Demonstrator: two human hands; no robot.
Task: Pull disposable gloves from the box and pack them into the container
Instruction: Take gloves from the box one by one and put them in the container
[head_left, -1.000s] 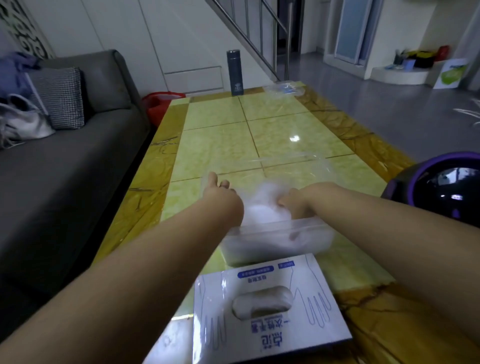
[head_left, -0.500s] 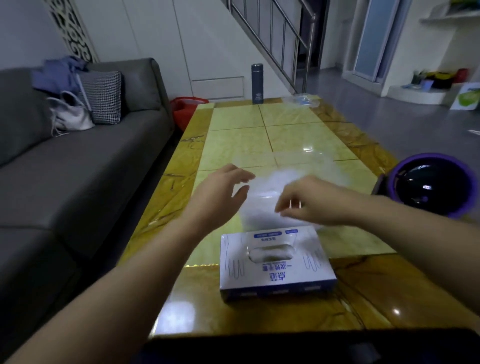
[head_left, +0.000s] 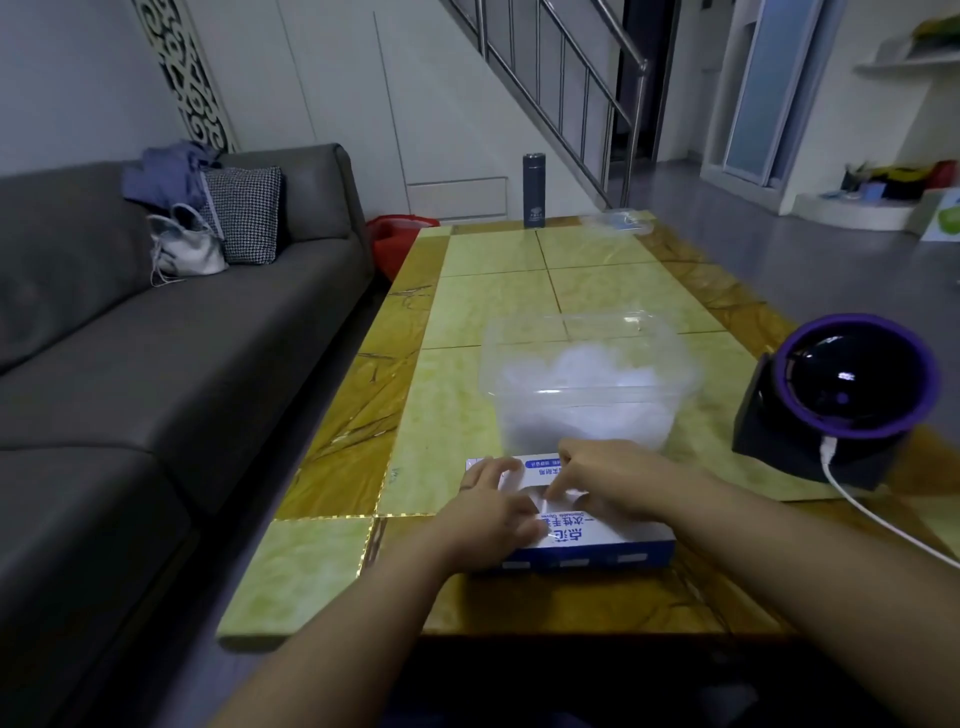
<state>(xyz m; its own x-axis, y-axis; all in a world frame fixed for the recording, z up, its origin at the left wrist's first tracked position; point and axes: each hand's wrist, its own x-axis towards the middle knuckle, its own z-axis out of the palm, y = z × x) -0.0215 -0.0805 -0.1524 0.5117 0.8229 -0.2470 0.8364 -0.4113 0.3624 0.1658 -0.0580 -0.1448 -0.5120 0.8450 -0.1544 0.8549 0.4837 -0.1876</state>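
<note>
**Squarely over the glove box (head_left: 618, 538): both hands on its top**

Far to the left of the left hand (head_left: 491, 506) runs a grey sofa (head_left: 182, 364). A white bag (head_left: 189, 249), a checked cushion (head_left: 244, 213) and a blue garment (head_left: 166, 174) are piled at its far end. Past that end, a red thing (head_left: 397, 241) sits low by the table's far left corner.

The left hand lies palm down on the left part of the box top. Its fingers are spread and fairly straight, pressing the cardboard rather than gripping it. The box lies flat under both hands on the yellow tiled table (head_left: 467, 405), near the front edge.

Just right of the left hand, the right hand (head_left: 610, 480) bends over the slot in the box top. Its fingers (head_left: 558, 486) curl down toward the opening, but I cannot tell whether they pinch a glove.

Straight beyond the right hand, touching or just beside the box's far edge, stands the clear plastic container (head_left: 587, 415). It is open-topped and holds a heap of white gloves (head_left: 587, 382).

Well beyond the container, at the table's far end, stands a dark flask (head_left: 533, 190). Right of the flask lies a crumpled clear bag (head_left: 615, 223).

To the right of the right hand, near but apart, sits a black device (head_left: 852, 384) with a purple rim. A white cable (head_left: 857, 506) trails from its base toward the near right.
</note>
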